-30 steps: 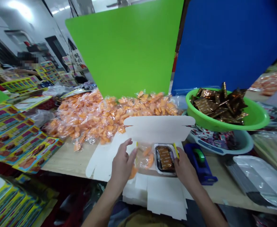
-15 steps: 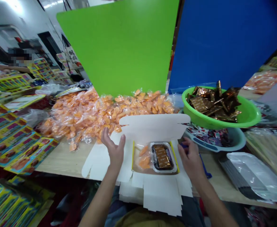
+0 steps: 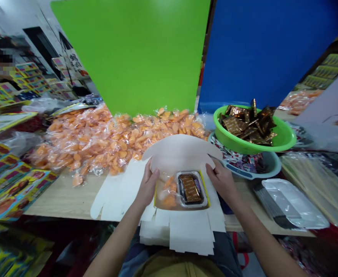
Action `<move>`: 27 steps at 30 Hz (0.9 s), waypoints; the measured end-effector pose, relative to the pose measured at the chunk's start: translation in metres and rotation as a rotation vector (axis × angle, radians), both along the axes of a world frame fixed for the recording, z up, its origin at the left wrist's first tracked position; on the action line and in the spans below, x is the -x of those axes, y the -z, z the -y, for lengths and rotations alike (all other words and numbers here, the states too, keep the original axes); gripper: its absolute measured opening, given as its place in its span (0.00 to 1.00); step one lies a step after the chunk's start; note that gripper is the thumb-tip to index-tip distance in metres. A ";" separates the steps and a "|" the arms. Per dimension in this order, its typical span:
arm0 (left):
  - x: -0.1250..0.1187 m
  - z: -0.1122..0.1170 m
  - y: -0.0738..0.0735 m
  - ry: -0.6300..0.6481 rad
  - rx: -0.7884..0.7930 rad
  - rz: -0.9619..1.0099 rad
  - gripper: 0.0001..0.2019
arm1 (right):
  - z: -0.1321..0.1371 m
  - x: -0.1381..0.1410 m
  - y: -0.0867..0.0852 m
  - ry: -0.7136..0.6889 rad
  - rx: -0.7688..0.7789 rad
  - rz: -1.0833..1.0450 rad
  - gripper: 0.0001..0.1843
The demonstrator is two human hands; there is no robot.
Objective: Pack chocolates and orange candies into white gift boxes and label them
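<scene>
A white cardboard box [image 3: 183, 227] lies unfolded at the table's near edge, with a clear tray [image 3: 192, 189] holding a brown foil packet and a bag of orange snacks [image 3: 165, 192] inside it. My left hand [image 3: 147, 184] grips the left side of the box's back lid flap [image 3: 182, 152]. My right hand [image 3: 221, 181] grips the lid's right side. The lid is curling forward over the tray.
A large heap of bagged orange snacks [image 3: 99, 140] fills the table's back left. A green bowl [image 3: 278, 140] of brown packets sits on a grey basin [image 3: 268, 167] at the right. Clear trays [image 3: 293, 200] are stacked further right. Yellow printed boxes [image 3: 15, 188] lie at the left.
Both hands moved from beside the box up to the back lid flap and took hold of it. The lid has bent forward from flat and upright.
</scene>
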State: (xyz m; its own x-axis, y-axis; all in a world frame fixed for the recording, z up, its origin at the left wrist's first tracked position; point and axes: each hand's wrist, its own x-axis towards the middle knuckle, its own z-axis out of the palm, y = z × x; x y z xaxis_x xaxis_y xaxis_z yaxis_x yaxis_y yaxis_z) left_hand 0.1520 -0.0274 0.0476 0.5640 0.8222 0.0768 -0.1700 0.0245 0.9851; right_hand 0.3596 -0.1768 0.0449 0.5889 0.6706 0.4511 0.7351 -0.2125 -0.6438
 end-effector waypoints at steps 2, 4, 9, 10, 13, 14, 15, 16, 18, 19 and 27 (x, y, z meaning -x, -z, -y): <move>0.003 0.009 0.006 0.027 0.004 -0.053 0.31 | 0.003 0.009 0.006 -0.017 0.051 -0.040 0.20; 0.008 0.013 0.012 0.056 -0.003 -0.122 0.30 | 0.009 0.015 0.013 -0.030 0.109 -0.084 0.21; 0.022 0.008 0.029 0.081 -0.388 -0.194 0.22 | 0.027 0.021 0.032 -0.172 0.044 -0.058 0.23; 0.025 0.006 0.032 0.091 -0.479 -0.187 0.21 | 0.031 0.022 0.036 -0.194 0.044 -0.065 0.23; 0.036 -0.003 0.039 0.211 -0.707 -0.190 0.25 | 0.040 0.025 0.053 -0.227 0.041 -0.112 0.23; 0.041 -0.007 0.040 0.283 -0.773 -0.209 0.27 | 0.043 0.026 0.061 -0.234 0.029 -0.116 0.25; 0.047 -0.011 0.040 0.366 -0.830 -0.236 0.30 | 0.045 0.026 0.070 -0.239 0.019 -0.116 0.27; 0.053 -0.016 0.039 0.448 -0.877 -0.266 0.32 | 0.049 0.027 0.078 -0.241 0.014 -0.118 0.30; 0.063 -0.024 0.036 0.569 -0.955 -0.324 0.34 | 0.055 0.029 0.091 -0.262 0.035 -0.137 0.37; 0.067 -0.028 0.034 0.604 -0.991 -0.357 0.35 | 0.059 0.030 0.095 -0.283 0.052 -0.151 0.40; 0.063 -0.036 0.032 0.743 -1.061 -0.391 0.30 | 0.072 0.029 0.091 -0.443 0.069 -0.141 0.31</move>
